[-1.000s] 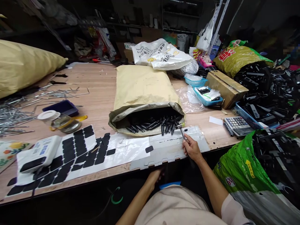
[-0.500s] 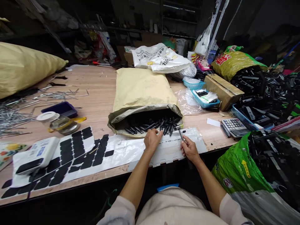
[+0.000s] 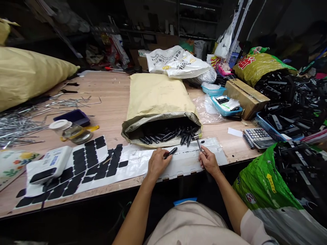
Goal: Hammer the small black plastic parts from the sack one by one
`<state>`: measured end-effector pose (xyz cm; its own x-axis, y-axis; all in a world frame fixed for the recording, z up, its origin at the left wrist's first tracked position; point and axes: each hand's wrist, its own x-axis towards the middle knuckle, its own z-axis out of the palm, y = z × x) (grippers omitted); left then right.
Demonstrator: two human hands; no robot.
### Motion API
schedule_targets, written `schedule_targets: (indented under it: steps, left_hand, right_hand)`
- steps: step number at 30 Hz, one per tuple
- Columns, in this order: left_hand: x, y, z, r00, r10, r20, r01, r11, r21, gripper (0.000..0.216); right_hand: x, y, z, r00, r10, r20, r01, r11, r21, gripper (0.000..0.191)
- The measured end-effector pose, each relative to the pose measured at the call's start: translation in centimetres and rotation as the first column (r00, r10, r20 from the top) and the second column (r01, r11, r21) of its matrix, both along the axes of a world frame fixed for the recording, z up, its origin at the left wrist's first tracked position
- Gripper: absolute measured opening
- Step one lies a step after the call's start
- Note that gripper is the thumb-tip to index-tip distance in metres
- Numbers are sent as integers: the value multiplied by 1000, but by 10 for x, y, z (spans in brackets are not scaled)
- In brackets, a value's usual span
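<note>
My left hand (image 3: 157, 163) is closed on a slim black pen-shaped piece (image 3: 171, 152), held slanted over the white sheet just in front of the paper sack. In my right hand (image 3: 208, 161), the fingers close round a thin grey metal rod (image 3: 199, 146) that points up and away. A small dark crosswise bit lies at the rod's far tip; whether the two are joined I cannot tell. Behind both hands lies a beige paper sack (image 3: 159, 92) with its mouth towards me. Several more black pen-shaped pieces (image 3: 167, 136) spill at its opening. Under my hands is a white sheet (image 3: 184, 165).
Sheets of black stickers (image 3: 81, 158), a white box (image 3: 52, 163), a glass jar (image 3: 79, 132) and loose metal rods (image 3: 17, 127) occupy the left. At right are a calculator (image 3: 258, 136), a cardboard box (image 3: 245, 95), blue baskets (image 3: 227, 110) and a green bag (image 3: 265, 180) of black parts.
My left hand has drawn back from the sack's mouth, towards me and left, and now carries a black pen-shaped piece. My right hand still holds the rod in nearly the same place.
</note>
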<state>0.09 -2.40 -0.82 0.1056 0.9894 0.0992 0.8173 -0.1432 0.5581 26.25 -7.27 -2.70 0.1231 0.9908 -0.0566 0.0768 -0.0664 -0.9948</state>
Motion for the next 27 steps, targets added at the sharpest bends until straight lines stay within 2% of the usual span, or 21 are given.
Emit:
schedule_targets:
  steps: [3,5,8,11,13,16,21,27]
  left_hand:
    - [8,0,-6,999,-11,51,6,997,80,21]
    - [13,2,-9,995,-5,95,-1,998,63,18]
    - [13,4,-10,989,-13,146,9,1000,27,17]
    - [11,5,-10,984,-14,180,14,1000,1,16]
    - [11,5,-9,981,2,195,1,1000,-14,16]
    - [12,5,-8,982,19,189,-14,999,-28,14]
    - [12,7,-8,983,20,181,-10,998,-55,16]
    - [12,7,-10,983,13,186,-7,999,-31,19]
  right_hand:
    - [0,-2,2,999,2,35,-2,1000,5,62]
    - [-1,-5,6,994,-10,109,7,1000,31,60]
    - [-9,-10,13,956,-27,291,-17,989,148,53]
    - [-25,-16,20,899,40,436,-173,947,269,46]
    - [-38,-19,23,865,110,489,-281,915,290,46]
    - [-54,-22,22,822,156,548,-358,889,284,49]
    - [-58,-20,21,773,143,618,-357,904,237,50]
    - [-48,-19,27,844,81,531,-271,918,290,49]
